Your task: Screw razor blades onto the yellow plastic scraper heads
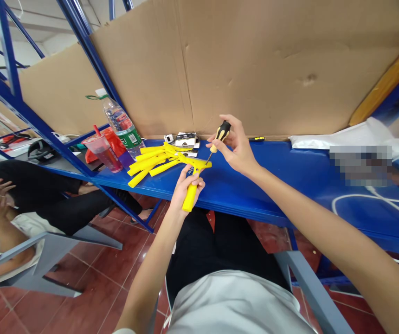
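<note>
My left hand [180, 189] is closed round the grip of a yellow T-shaped plastic scraper handle [189, 198], held above the front of the blue table. A screwdriver [222, 131] with a black and pale yellow handle is in the fingers of my right hand [238, 147]. Its shaft slants down, and the tip meets the right end of the scraper handle's crosspiece. Whether a screw sits under the tip is too small to tell. Just left of my hands, several similar yellow handles [147, 163] lie heaped on the table.
Small boxes [186, 139] stand behind the heap. A water bottle [123, 125] and a red drink cup [105, 153] are at the left. A yellow-black object [257, 138] lies by the cardboard wall [241, 69]. White packaging [338, 134] and a cable [376, 197] lie right. Another person sits left.
</note>
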`<state>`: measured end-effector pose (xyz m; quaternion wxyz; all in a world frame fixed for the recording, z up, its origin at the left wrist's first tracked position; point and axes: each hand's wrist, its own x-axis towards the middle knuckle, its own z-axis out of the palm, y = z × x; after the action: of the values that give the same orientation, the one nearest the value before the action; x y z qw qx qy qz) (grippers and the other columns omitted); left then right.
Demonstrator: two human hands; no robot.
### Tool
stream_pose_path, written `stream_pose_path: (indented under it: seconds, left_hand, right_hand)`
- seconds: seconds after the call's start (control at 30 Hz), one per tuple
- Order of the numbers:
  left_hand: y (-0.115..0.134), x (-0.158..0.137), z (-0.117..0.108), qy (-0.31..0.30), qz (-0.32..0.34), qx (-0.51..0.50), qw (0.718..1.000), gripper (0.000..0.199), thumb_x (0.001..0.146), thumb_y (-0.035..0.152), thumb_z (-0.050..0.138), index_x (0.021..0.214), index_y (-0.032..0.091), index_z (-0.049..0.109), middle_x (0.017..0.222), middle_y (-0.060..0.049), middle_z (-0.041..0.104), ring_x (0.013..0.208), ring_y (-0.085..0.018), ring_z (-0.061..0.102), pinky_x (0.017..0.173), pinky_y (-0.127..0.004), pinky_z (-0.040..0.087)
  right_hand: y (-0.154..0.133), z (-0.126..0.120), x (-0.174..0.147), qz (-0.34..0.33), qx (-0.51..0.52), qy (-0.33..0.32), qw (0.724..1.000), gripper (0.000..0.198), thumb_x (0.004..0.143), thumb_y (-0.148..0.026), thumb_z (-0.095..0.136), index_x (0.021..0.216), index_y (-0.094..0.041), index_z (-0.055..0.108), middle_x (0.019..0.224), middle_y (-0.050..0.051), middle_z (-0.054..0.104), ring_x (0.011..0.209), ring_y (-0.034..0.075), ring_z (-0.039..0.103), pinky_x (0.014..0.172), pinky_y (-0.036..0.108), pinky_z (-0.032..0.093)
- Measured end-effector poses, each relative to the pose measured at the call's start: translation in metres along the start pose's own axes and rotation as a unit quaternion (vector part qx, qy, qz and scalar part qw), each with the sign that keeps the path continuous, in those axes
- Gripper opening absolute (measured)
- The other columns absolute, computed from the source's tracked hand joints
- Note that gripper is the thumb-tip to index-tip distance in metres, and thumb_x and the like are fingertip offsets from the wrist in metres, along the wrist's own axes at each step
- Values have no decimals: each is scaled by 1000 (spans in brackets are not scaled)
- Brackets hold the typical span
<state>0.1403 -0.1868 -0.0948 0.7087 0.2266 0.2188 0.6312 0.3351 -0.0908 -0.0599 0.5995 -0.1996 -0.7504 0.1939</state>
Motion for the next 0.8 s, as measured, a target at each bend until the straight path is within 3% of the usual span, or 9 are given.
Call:
stream_pose_path:
  seconds: [0.13, 0.37, 0.43, 0.57, 0.63, 0.8]
  left_hand:
    - [0, -1, -1, -3, -5, -2, 1000, 51, 84, -6, 76, 121, 25, 61, 121, -8, 70, 64, -2, 48, 71, -20, 51]
    - [0, 0, 1, 14, -2, 17, 1000, 52, 81, -5, 78, 120, 25, 63, 121, -6, 70, 64, -2, 48, 71, -21, 50]
    - [0, 0, 1, 13, -2, 12, 1000, 52, 81, -5, 78, 121, 25, 62, 117, -6, 70, 64, -2, 49, 71, -21, 50]
    - [1, 0, -2, 3, -3, 6, 1000, 55, 83, -6, 77, 128, 23, 62, 115, -8, 70, 63, -2, 49, 68, -21, 50]
    - [2, 1, -2, 2, -5, 7, 1000, 56, 83, -6, 77, 129, 23, 62, 114, -8, 70, 63, -3, 49, 66, -20, 50]
    - [9, 4, -5, 31, 13, 17, 999, 60, 81, -6, 78, 129, 25, 61, 105, -3, 69, 62, -3, 51, 64, -19, 48]
  right_hand:
    - [6, -1, 0, -17, -21, 5, 1000, 93, 96, -84, 70, 171, -45, 30, 134, 7, 74, 118, 38, 82, 98, 67, 71]
    - [-5, 0, 0, 10, -8, -27, 1000, 86, 107, -78, 55, 177, -45, 16, 158, 11, 67, 130, 36, 78, 105, 62, 70]
    - [-5, 0, 1, 14, 1, -31, 999, 86, 106, -77, 59, 175, -44, 21, 153, 11, 70, 126, 35, 80, 103, 61, 70]
    - [0, 0, 1, -5, 6, 8, 1000, 85, 98, -78, 73, 165, -42, 36, 122, 6, 77, 110, 36, 83, 96, 65, 72]
    - [1, -1, 1, -13, -1, 28, 1000, 84, 96, -79, 75, 163, -43, 39, 119, 5, 76, 111, 37, 83, 96, 67, 72]
    - [-9, 2, -1, -6, 20, 3, 1000, 72, 107, -74, 61, 164, -40, 33, 139, 11, 74, 121, 34, 81, 106, 60, 70]
